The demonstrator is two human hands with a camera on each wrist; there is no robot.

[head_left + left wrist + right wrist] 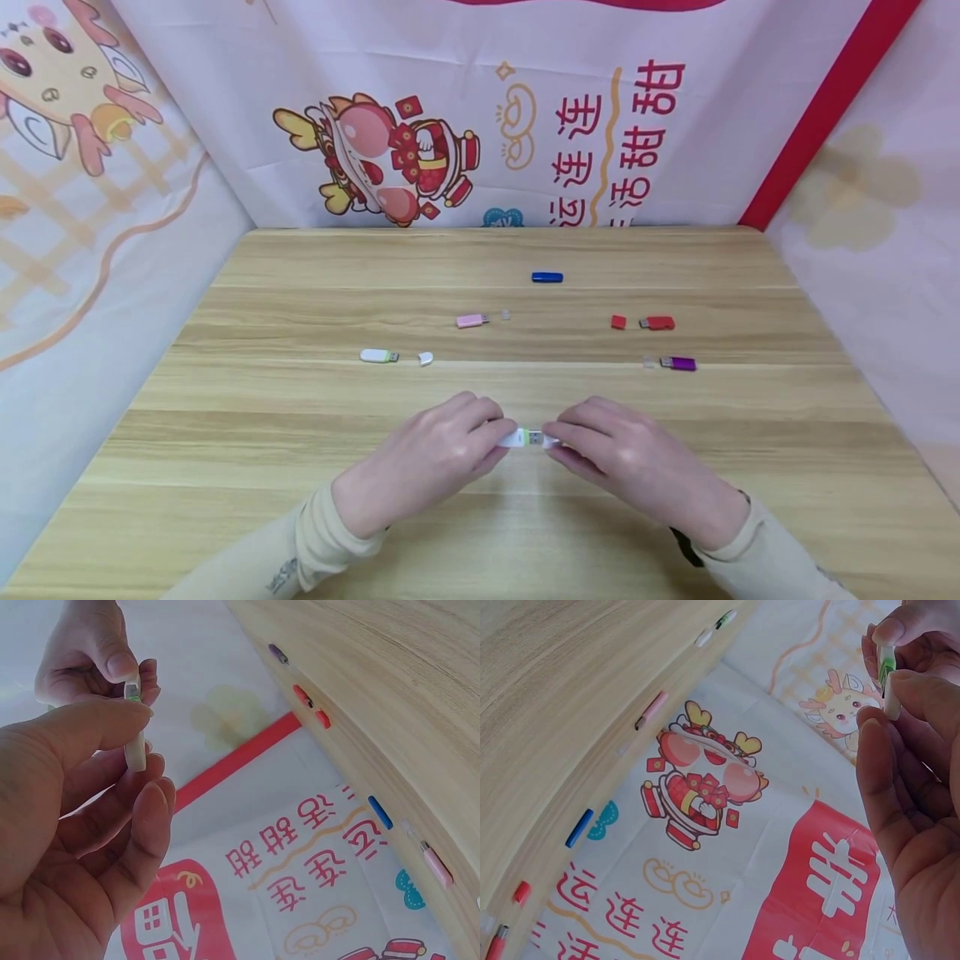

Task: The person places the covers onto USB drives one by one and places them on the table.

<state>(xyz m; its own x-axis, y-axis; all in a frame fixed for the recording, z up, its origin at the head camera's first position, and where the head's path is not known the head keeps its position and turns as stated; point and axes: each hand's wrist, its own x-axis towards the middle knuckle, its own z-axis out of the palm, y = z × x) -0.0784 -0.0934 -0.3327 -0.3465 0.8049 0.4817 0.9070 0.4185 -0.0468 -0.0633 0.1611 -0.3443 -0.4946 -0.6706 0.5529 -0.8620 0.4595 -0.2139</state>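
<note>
Cream sleeves (330, 527), dark lettering (282, 575), black wristband (686, 548)

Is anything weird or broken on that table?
Nothing looks broken. The odd one out is the blue stick at the back: no metal plug shows, while the pink stick, red stick, purple stick and white stick lying nearer all have bare plugs, each with a loose cap beside it.

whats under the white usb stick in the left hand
Wooden tabletop shows beside the white USB stick; what lies directly beneath is covered by the stick and the left hand.
</note>
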